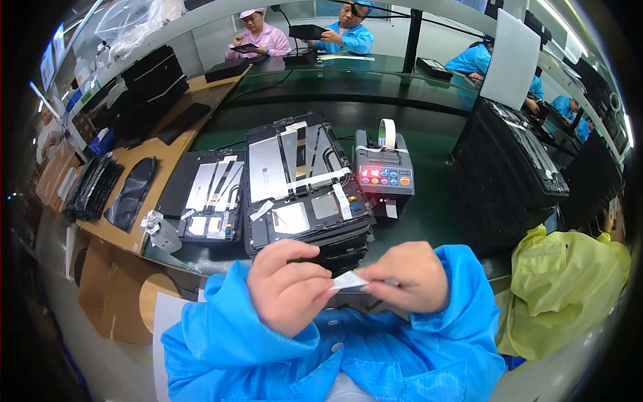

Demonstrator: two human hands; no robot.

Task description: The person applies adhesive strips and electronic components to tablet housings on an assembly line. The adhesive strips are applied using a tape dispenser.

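Observation:
Between my hands, close to my chest, is a short whitish piece of tape (349,280). My left hand (287,287) pinches one end with curled fingers, and my right hand (410,276) pinches the other between thumb and finger. Just beyond them a stack of opened tablet housings (264,161) shows silver batteries and strips of white tape on the top one. A grey tape dispenser (385,161) with lit buttons stands right of the stack, a white tape roll on top and a short tape end sticking out in front. Another opened tablet (209,194) lies to the left.
A tall stack of black housings (502,174) rises at the right, with a yellow-green garment (559,291) near it. A white bottle (161,233) stands at the table's left corner. Black sleeves (132,191) lie on brown board. Co-workers sit across the green bench.

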